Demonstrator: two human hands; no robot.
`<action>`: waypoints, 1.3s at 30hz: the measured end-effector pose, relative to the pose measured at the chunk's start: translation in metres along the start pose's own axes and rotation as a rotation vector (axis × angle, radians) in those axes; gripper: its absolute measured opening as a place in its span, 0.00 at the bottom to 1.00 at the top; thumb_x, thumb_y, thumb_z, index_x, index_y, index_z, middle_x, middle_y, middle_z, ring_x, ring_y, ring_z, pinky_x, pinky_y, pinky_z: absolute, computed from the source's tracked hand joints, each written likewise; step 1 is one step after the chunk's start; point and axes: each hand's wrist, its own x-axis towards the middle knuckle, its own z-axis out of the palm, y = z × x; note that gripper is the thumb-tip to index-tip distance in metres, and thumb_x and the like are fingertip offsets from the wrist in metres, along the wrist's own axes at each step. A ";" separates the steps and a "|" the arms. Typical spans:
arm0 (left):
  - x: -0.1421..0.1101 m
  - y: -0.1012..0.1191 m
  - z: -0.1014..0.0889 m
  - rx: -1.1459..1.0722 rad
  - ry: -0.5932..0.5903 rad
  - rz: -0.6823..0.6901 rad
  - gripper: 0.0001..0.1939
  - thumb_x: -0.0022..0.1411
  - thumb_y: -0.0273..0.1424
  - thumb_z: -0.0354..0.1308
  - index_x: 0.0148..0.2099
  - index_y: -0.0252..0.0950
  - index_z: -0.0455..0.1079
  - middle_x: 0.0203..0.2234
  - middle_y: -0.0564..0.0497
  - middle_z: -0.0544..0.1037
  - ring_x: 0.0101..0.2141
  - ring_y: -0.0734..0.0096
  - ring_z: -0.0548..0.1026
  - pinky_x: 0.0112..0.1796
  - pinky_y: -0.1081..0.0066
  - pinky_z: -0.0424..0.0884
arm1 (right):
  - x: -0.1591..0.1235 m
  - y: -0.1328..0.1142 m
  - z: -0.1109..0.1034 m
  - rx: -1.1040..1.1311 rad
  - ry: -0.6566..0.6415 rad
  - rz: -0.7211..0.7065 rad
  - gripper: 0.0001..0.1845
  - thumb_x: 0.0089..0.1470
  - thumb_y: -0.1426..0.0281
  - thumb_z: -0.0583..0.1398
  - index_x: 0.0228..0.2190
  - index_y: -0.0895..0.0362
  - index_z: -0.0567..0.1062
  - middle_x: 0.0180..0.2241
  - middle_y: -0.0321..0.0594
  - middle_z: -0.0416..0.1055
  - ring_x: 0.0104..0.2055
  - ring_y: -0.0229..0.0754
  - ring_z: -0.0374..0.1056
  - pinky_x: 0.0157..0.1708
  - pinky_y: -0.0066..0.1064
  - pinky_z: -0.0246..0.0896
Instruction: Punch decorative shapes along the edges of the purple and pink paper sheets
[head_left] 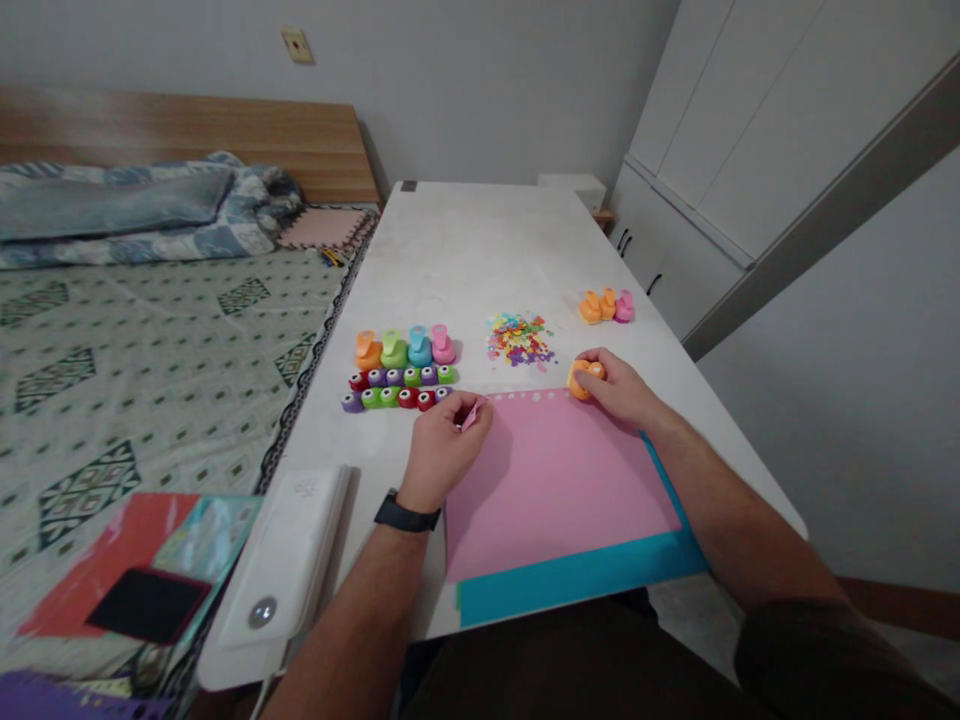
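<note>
A pink sheet of paper (555, 480) lies on top of a blue sheet (570, 582), with a row of small punched holes along its far edge. My left hand (448, 445) is closed in a pinch on the pink sheet's far left corner, which is bent up between the fingers. At the far edge, toward the right, my right hand (619, 388) grips an orange craft punch (582, 380), thumb on its near side. Beyond the sheet is a pile of colourful paper confetti (519, 340).
Rows of small craft punches (405, 375) stand left of the confetti, and several more punches (606, 305) are at the right. A white device (281, 560) with a cable sits on the table's left edge. Left of the white table (480, 240) is a bed (187, 350) with a phone (150, 604).
</note>
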 end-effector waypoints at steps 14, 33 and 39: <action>0.000 -0.004 0.002 -0.038 -0.009 -0.034 0.12 0.62 0.39 0.58 0.38 0.36 0.75 0.29 0.53 0.78 0.30 0.71 0.73 0.33 0.73 0.67 | -0.006 -0.012 0.000 -0.055 -0.019 0.024 0.10 0.55 0.61 0.58 0.35 0.52 0.76 0.35 0.36 0.78 0.38 0.45 0.71 0.36 0.34 0.61; 0.000 -0.006 0.004 -0.051 -0.021 -0.031 0.12 0.62 0.40 0.59 0.38 0.36 0.75 0.29 0.52 0.79 0.30 0.70 0.73 0.33 0.72 0.66 | -0.004 -0.010 0.002 -0.148 -0.048 0.009 0.26 0.64 0.58 0.47 0.30 0.56 0.79 0.28 0.36 0.75 0.32 0.42 0.66 0.30 0.32 0.52; -0.001 -0.004 0.004 -0.044 -0.025 -0.034 0.12 0.62 0.40 0.58 0.37 0.36 0.74 0.28 0.53 0.78 0.30 0.70 0.73 0.32 0.72 0.65 | -0.003 -0.012 0.002 -0.166 -0.007 0.015 0.25 0.63 0.60 0.47 0.30 0.56 0.79 0.27 0.36 0.74 0.32 0.43 0.66 0.31 0.32 0.52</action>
